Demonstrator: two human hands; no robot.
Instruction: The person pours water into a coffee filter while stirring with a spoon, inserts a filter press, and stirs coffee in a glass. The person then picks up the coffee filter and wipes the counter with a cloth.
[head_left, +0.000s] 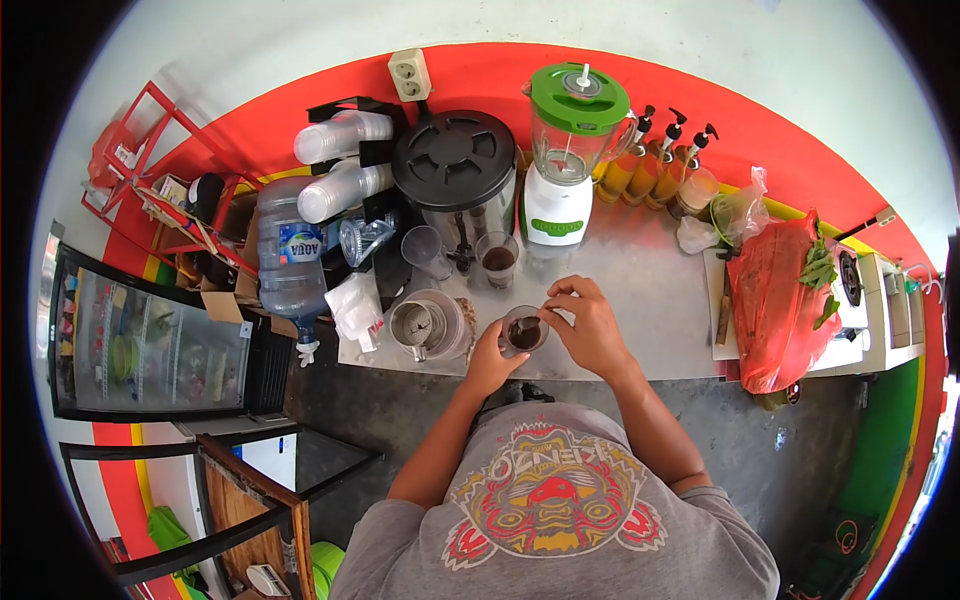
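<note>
The small glass (524,333) of dark liquid stood at the near edge of the counter (650,300), between your two hands. Your left hand (490,358) cupped its left side, fingers wrapped around the wall. Your right hand (588,325) hovered just over the rim, thumb and forefinger pinched together on something too small to make out. Just left of the glass sat a metal cup (418,326). Farther back stood a second glass (498,260) with dark liquid, under the tap of a black-lidded urn (455,165). A blender (570,150) with a green lid stood beside that urn, and a red plastic bag (775,300) lay well off to your right.
</note>
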